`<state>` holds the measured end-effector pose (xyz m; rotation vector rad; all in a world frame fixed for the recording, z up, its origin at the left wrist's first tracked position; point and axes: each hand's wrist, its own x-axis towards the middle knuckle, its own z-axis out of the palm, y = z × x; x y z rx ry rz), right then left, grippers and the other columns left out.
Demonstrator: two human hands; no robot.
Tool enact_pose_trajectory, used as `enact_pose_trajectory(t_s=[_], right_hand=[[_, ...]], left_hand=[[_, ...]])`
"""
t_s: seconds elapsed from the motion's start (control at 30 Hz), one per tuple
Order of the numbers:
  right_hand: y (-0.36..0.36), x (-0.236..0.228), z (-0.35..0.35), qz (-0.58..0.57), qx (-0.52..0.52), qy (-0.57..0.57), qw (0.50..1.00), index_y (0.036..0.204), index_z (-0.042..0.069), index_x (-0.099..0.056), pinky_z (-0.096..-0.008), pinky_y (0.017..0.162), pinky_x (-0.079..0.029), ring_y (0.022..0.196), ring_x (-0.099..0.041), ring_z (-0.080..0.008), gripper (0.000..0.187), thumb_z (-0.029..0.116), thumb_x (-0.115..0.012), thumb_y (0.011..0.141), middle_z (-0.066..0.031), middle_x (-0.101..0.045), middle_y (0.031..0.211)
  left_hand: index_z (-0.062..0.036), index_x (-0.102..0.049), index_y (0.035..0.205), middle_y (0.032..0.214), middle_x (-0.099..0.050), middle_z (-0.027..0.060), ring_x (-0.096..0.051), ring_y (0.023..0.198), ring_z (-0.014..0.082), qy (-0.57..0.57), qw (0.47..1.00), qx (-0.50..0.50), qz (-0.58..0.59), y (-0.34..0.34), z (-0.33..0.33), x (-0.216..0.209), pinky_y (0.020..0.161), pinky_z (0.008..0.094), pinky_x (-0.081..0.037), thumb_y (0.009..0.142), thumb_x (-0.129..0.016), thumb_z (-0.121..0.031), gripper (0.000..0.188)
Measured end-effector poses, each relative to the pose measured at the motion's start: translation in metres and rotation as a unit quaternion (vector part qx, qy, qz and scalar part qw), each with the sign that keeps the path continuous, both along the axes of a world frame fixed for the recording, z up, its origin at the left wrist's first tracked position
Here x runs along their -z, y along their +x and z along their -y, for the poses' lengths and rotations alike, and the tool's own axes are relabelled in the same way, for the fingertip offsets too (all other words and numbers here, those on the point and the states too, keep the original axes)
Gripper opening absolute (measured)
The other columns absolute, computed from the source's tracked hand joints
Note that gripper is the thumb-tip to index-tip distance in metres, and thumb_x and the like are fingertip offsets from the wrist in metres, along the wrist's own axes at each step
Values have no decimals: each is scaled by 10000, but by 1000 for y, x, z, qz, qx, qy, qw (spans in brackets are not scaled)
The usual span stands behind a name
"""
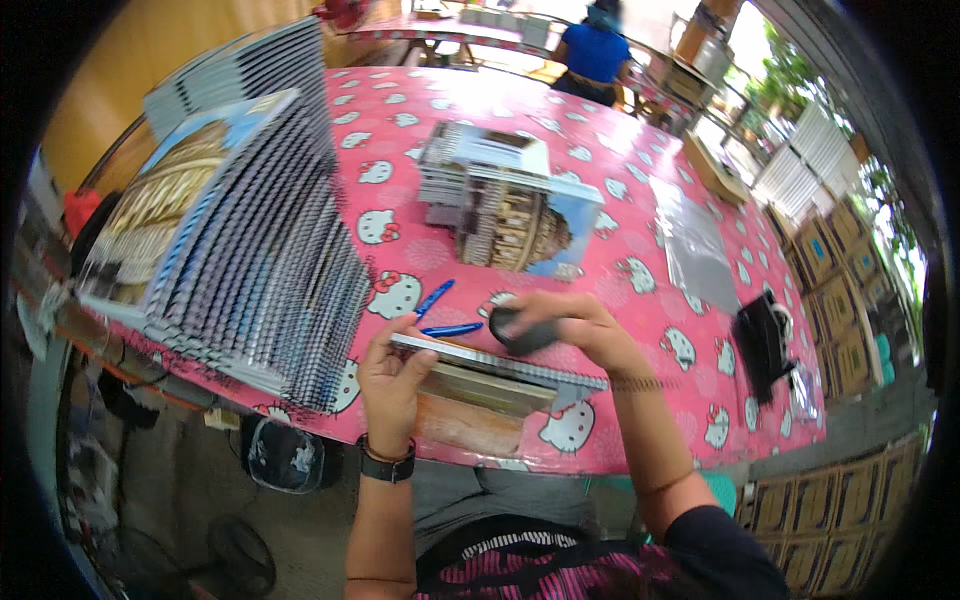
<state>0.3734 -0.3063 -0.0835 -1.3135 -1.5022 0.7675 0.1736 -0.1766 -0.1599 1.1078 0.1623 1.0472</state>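
My left hand [393, 378], with a dark watch on its wrist, grips the left end of a spiral-bound notebook [480, 361] between thumb and fingers. The notebook is seen nearly edge-on, and a loose length of wire coil [645, 383] sticks out past its right end. Close against its near side are a greenish board [490, 388] and a brown wooden block [468, 424]. Just beyond the notebook, my right hand [575, 322] is closed around a rounded black object [522, 333], blurred, its kind unclear. Two blue pens [452, 330] lie beside my left fingertips.
Tall stacks of spiral notebooks [250, 240] fill the table's left side. A smaller notebook pile [515, 215] stands mid-table. Clear plastic sheets [695, 245] and a black pouch [763, 345] lie at right. Cardboard boxes [835, 300] stand beyond the edge; a person in blue [595, 50] is farther back.
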Motion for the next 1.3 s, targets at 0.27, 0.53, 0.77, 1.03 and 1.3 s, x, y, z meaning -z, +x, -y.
enact_pose_trajectory(t_s=[0.27, 0.53, 0.77, 1.03, 1.3], right_hand=[[-10, -11, -4, -77, -64, 18, 995, 1015, -17, -670, -360, 917, -417, 1011, -571, -231, 461, 414, -583, 874, -153, -629, 1111], [-14, -11, -19, -60, -47, -6, 997, 1035, -41, -654, -392, 907, -441, 1025, -584, -251, 507, 431, -595, 859, -169, -633, 1107], [-10, -15, -31, -46, -98, -27, 994, 1088, -59, -625, -335, 910, -441, 997, -586, -195, 518, 413, -555, 886, -146, -637, 1096], [-5, 7, -49, 36, -16, -98, 994, 1149, -28, -608, -290, 712, -467, 845, -554, -129, 609, 512, -552, 872, -85, -639, 1004], [1, 15, -33, 38, 43, -58, 997, 1189, 5, -577, -337, 959, -392, 1088, -534, -230, 495, 376, -611, 863, -131, -579, 1198]], left_hand=[[34, -497, 1268, 987, -596, 38, -553, 903, 106, -11, 1000, 8, -5, -3, -2, 1, 826, 247, -446, 806, -677, 22, 496], [29, -502, 1268, 1013, -624, 69, -563, 937, 123, -37, 999, -13, 16, -1, 1, 4, 854, 266, -448, 845, -636, 5, 445], [16, -558, 1243, 1030, -599, 53, -531, 953, 122, -12, 998, -50, -34, -1, -4, 6, 868, 244, -404, 874, -594, -7, 372], [5, -574, 1230, 992, -545, 8, -487, 910, 92, -2, 997, -45, -57, -2, -3, 7, 826, 214, -372, 890, -586, -48, 344], [-6, -605, 1194, 930, -536, -9, -470, 842, 86, 27, 995, -64, -64, -2, -9, 3, 756, 208, -365, 862, -631, -67, 338]])
